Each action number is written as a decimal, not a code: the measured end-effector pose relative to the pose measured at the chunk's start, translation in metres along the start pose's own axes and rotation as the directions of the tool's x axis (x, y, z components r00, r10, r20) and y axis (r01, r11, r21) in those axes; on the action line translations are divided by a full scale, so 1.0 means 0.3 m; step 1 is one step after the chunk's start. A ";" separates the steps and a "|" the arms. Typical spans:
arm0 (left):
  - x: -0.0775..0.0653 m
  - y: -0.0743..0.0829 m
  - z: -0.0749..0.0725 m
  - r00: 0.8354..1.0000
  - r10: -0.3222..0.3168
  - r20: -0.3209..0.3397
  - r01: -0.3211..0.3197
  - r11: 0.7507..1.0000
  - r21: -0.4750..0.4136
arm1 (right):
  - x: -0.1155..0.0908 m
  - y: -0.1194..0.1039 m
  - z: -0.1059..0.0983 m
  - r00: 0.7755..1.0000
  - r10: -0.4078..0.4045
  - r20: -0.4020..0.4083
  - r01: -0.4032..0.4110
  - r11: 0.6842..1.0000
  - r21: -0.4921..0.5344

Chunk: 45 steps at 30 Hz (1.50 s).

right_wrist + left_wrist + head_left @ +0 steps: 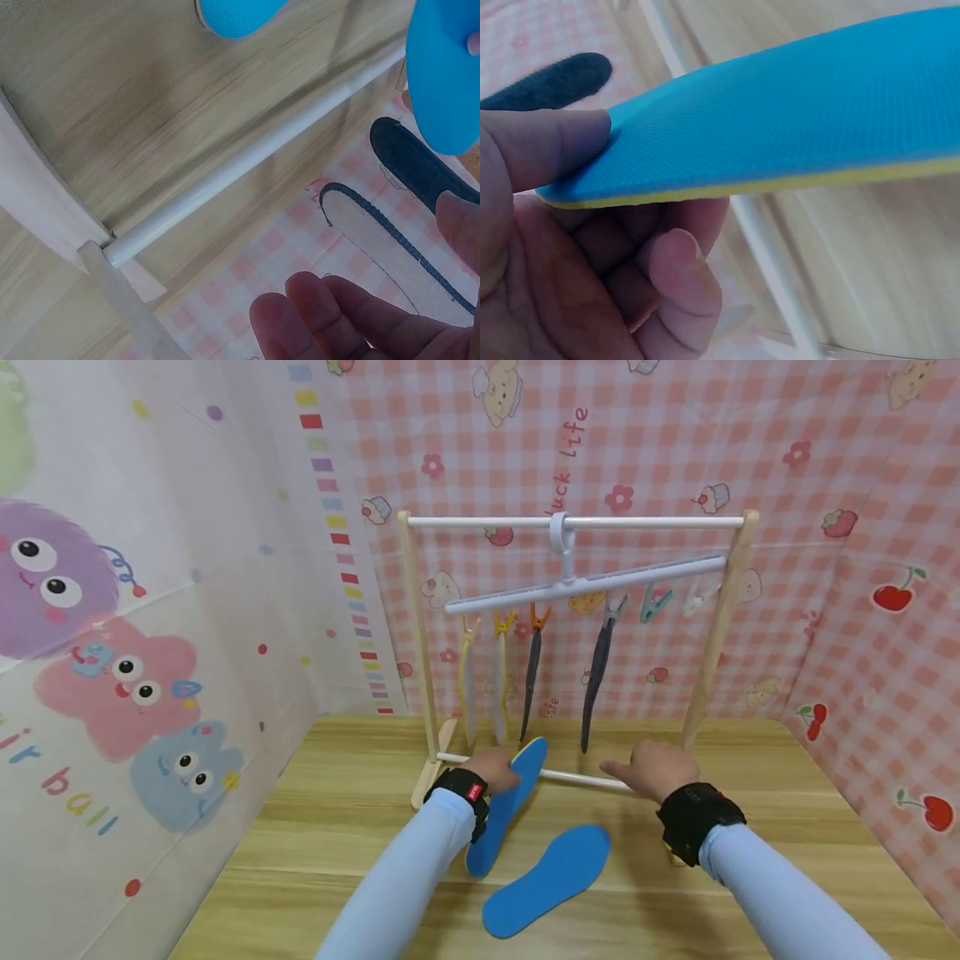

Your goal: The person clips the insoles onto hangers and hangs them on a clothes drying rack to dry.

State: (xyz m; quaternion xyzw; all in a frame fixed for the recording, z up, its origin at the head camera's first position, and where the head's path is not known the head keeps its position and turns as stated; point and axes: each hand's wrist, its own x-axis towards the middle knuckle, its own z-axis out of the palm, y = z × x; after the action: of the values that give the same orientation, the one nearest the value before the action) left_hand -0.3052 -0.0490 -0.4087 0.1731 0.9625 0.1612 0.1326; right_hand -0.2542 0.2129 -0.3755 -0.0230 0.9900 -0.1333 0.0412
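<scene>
My left hand [491,768] pinches a blue insole [508,814] between thumb and fingers. The left wrist view shows the thumb on its blue upper face, the other fingers curled below, and a yellow layer along the edge. A second blue insole [551,881] lies flat on the table between my forearms. My right hand [660,768] is near the rack's right post, holding nothing, its fingers loosely bent. From a tilted white hanger [517,597] hang two dark insoles [597,677] and two pale, yellow-edged insoles [500,685], each by a clip.
A wooden rack [420,635] with a white top rod [480,522] carries the hanger. Its lower white rod [577,778] crosses close to both hands. A teal clip [654,604] and a white clip [694,602] hang at the right. Patterned cloth [825,635] walls in the wooden table [285,852].
</scene>
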 end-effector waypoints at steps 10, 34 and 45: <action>-0.007 0.093 -0.049 0.994 0.078 -0.075 -0.081 0.996 -0.038 | -0.008 -0.015 -0.058 1.000 0.011 -0.013 -0.011 1.000 -0.020; 0.011 0.222 -0.089 0.982 0.138 -0.129 -0.155 0.978 -0.136 | 0.026 -0.021 -0.165 0.999 0.043 -0.017 -0.044 0.998 -0.054; 0.046 0.289 -0.108 0.960 0.191 -0.207 -0.210 0.974 -0.079 | 0.046 -0.026 -0.234 0.995 0.024 -0.093 -0.029 0.998 -0.058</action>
State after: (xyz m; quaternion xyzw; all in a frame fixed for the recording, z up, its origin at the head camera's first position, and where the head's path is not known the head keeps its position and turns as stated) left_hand -0.3025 0.0247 -0.3510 0.2461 0.9392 0.2381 0.0275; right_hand -0.2739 0.2229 -0.3071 -0.0048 0.9945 -0.1042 -0.0034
